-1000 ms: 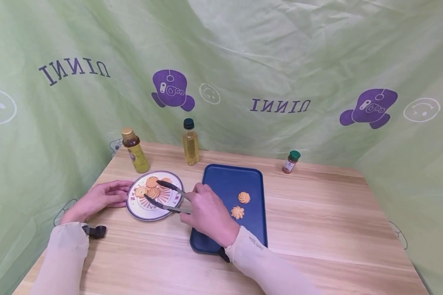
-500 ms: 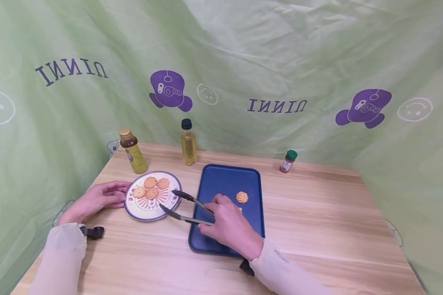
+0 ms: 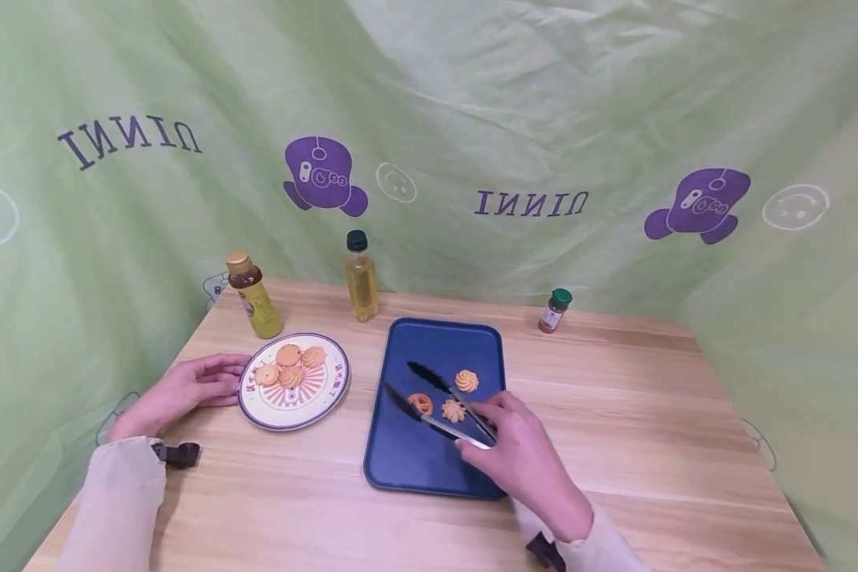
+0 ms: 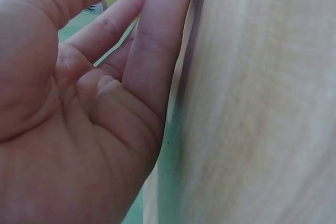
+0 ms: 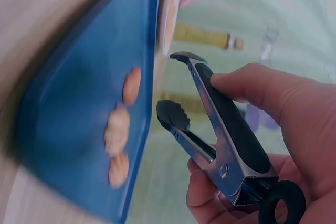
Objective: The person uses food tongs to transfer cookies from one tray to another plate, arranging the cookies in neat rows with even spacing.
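My right hand point(image 3: 525, 457) grips black-tipped metal tongs point(image 5: 226, 114), their jaws spread with nothing between the tips. The tongs hang above a blue tray point(image 3: 436, 469). Three cookies lie on that tray: a swirled one point(image 3: 467, 380), a flower-shaped one point(image 3: 454, 411) and a pretzel-shaped one point(image 3: 421, 403) partly behind a tong arm. To the left stands a round white plate point(image 3: 286, 413) with several cookies point(image 3: 289, 355) on it. My left hand point(image 3: 189, 389) rests on the table, fingers loosely extended to the plate's left rim. In the left wrist view its fingertips are cut off.
Behind the plate stands a gold-capped bottle point(image 3: 255, 298). A dark-capped oil bottle point(image 3: 361, 278) is behind the gap between plate and tray. A small green-capped spice jar point(image 3: 554, 311) stands at the back right. A green curtain point(image 3: 429, 119) hangs along the table's rear edge.
My right hand has carried the tongs rightward from the plate to above the tray, leaving the plate's cookies in place. The pretzel-shaped cookie has come into sight. My left hand stays at the plate.
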Available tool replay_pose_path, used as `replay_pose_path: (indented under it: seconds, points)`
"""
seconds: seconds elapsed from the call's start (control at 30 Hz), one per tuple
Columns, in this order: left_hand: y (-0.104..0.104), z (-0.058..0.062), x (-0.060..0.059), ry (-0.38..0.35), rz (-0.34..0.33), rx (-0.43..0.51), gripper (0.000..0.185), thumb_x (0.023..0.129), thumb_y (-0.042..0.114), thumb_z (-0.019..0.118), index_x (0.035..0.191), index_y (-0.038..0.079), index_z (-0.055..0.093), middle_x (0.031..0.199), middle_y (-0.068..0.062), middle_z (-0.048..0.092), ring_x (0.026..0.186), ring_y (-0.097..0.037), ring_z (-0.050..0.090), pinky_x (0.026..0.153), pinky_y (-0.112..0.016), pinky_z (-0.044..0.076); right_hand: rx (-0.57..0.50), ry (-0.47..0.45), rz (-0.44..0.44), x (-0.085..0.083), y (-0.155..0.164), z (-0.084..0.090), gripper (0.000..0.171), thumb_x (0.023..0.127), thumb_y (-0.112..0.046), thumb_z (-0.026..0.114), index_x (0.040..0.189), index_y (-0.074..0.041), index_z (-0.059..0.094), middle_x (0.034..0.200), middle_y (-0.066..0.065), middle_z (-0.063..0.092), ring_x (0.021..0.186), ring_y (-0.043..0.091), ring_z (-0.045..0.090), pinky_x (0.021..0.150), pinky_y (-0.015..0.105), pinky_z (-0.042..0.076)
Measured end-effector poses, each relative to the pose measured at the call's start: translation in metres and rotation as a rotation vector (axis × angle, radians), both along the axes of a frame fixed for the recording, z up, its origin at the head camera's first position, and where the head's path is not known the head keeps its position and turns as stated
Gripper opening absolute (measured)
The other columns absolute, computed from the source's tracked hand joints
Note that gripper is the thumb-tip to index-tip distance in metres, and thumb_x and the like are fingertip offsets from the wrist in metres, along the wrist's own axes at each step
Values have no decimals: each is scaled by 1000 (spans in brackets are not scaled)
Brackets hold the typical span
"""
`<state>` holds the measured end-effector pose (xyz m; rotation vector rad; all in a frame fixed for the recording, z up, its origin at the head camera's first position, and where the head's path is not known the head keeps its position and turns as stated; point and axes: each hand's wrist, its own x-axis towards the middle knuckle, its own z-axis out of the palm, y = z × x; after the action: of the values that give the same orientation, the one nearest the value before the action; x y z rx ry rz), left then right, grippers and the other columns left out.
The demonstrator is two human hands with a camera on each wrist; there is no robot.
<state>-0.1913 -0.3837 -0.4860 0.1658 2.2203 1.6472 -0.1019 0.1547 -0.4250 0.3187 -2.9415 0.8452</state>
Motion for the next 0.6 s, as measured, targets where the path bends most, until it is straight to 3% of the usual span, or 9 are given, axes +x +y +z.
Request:
replay_pose_path:
  seconds: [0.23, 0.47, 0.6]
  points:
    - [-2, -2, 1, -12, 15, 2, 69, 111, 6, 68, 167, -15, 34, 133, 8, 72, 116, 0, 75, 100, -30, 71, 23, 14, -119, 6, 48, 4, 51, 83, -30, 96, 126, -5, 84, 112, 6, 73, 88, 17, 61, 69, 28, 51]
    - [-3, -3, 0, -4, 5, -7, 69, 111, 8, 68, 168, -14, 35, 138, 2, 71, 117, 1, 75, 101, -30, 71, 75, 10, -170, 11, 73, -2, 53, 83, -29, 93, 127, -3, 83, 113, 10, 74, 86, 20, 62, 70, 32, 52]
    - [-2, -2, 0, -3, -1, 6, 69, 112, 7, 67, 168, -14, 34, 138, 6, 71, 118, 0, 75, 101, -30, 71, 98, 0, -172, 13, 78, -4, 52, 83, -28, 93, 126, -1, 83, 113, 11, 75, 86, 20, 62, 71, 32, 52]
